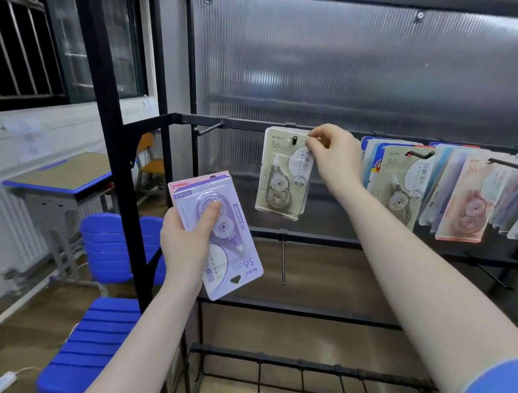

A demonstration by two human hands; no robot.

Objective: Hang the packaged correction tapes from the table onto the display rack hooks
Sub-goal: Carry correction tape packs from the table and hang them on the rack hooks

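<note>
- My left hand [184,243] is gripping a small stack of packaged correction tapes [217,233] at near left, held upside down; the thumb is pressing across the clear blister on the front while the other fingers are curling behind. The front pack is lilac with a pink one showing behind it; I cannot tell how many are in the stack.
- To its right, a beige pack [284,173] is hanging on a hook [294,140] of the display rack [273,307], the hook's tip poking through its hang hole.
- My right hand [333,154] is pinching that pack's top right corner between thumb and forefinger, the remaining fingers curling loosely.
- Further right, two more hooks are carrying fanned rows of packs [458,195] in beige, peach and blue; they are overlapping too much for me to count.
- One bare hook [209,128] is jutting out at the rail's left end.
</note>
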